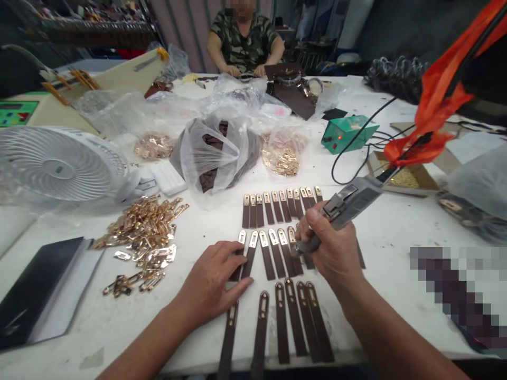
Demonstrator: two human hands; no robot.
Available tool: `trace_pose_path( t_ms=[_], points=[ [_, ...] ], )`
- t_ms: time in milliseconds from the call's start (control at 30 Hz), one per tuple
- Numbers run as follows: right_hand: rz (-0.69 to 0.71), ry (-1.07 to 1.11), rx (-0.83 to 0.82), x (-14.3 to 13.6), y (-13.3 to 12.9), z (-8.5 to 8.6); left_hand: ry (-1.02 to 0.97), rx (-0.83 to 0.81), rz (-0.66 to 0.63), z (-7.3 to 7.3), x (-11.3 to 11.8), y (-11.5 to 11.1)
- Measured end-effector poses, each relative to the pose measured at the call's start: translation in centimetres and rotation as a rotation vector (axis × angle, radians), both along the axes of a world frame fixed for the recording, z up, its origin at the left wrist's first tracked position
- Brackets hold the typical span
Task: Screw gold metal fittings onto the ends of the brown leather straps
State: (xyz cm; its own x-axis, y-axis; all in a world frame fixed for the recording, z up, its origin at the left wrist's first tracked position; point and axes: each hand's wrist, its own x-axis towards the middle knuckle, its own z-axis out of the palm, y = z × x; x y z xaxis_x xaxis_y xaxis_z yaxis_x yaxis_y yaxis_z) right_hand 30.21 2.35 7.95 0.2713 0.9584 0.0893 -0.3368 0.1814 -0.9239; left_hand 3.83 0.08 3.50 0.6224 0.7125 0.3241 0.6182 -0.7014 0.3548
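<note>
Gripping a grey metal tool [348,203], right hand [330,245]; left fingers [233,287] flat on brown straps [273,258]

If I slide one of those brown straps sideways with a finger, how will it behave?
The brown straps look thin and flat, so one would probably slide easily on the smooth white table. It is likely floppy if lifted. The metal clip end may make that end slightly heavier. The left hand already presses some flat.
</note>
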Motion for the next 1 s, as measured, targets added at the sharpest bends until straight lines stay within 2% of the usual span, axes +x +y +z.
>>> trace_pose_path(
  t_ms=[233,533,667,833,1000],
  points=[
    [-0.003,-0.118,0.014,-0.3,0.0,-1.9,0.038,-0.022,-0.018,0.6,-1.0,-0.2],
    [-0.027,-0.137,0.014,-0.5,-0.1,-2.2,0.031,-0.005,-0.025,-0.2,-0.8,-0.1],
    [-0.043,-0.135,0.066,-0.4,0.0,-2.2,-0.005,0.007,-0.03,-0.1,-0.7,-0.1],
    [-0.023,-0.073,0.085,-0.5,0.3,-0.9,-0.103,-0.005,-0.043,1.0,-0.6,0.4],
    [-0.001,0.018,0.099,-1.6,1.6,1.6,-0.208,-0.027,-0.091,1.9,1.8,3.4]
  ],
)
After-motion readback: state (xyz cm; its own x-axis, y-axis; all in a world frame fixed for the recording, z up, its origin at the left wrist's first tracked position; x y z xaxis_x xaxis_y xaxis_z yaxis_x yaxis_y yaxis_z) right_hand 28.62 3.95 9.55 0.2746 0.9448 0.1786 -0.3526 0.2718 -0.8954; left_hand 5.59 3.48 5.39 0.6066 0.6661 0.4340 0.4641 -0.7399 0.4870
